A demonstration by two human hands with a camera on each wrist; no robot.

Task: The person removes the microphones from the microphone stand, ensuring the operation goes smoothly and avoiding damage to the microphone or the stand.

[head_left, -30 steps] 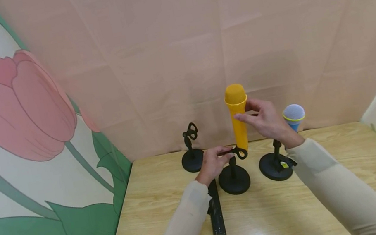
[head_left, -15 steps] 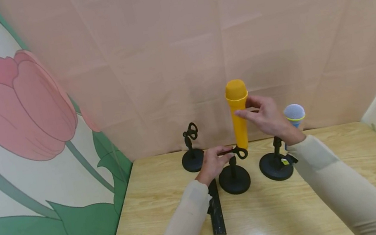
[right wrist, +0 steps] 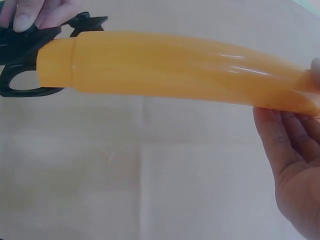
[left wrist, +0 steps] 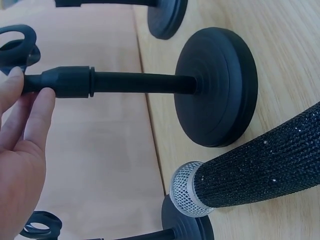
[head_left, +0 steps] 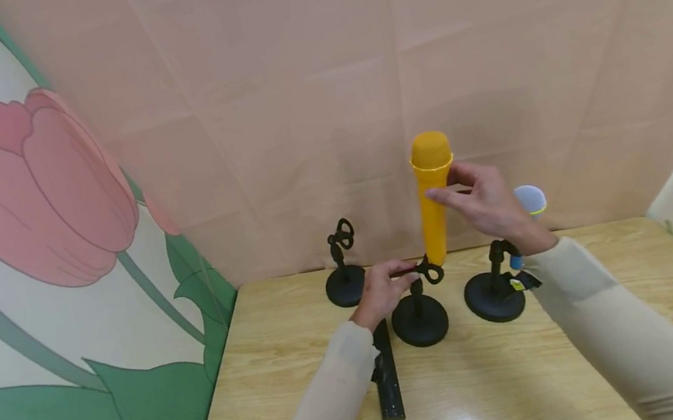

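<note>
My right hand (head_left: 487,202) grips a yellow microphone (head_left: 435,219) near its head and holds it almost upright, tilted slightly right. Its lower end overlaps the black clip (head_left: 433,272) of the middle microphone stand (head_left: 420,321); in the right wrist view the yellow microphone (right wrist: 160,65) has its narrow end right at the clip's ring (right wrist: 30,92). My left hand (head_left: 385,291) pinches the stand just below the clip. From the left wrist, thumb and fingers of the left hand (left wrist: 22,165) show at the top of the stand's pole (left wrist: 142,83).
A black glittery microphone (head_left: 389,388) with a silver mesh head (left wrist: 186,190) lies on the wooden table (head_left: 297,367), partly under the left arm. A second stand (head_left: 346,288) is at left. At right, another stand (head_left: 495,298) is near a blue-and-white microphone (head_left: 531,198), partly behind my right wrist.
My right hand and the yellow microphone have shifted slightly up and to the right. The right wrist now covers more of the blue-and-white microphone. My left hand stays in place on the stand.
</note>
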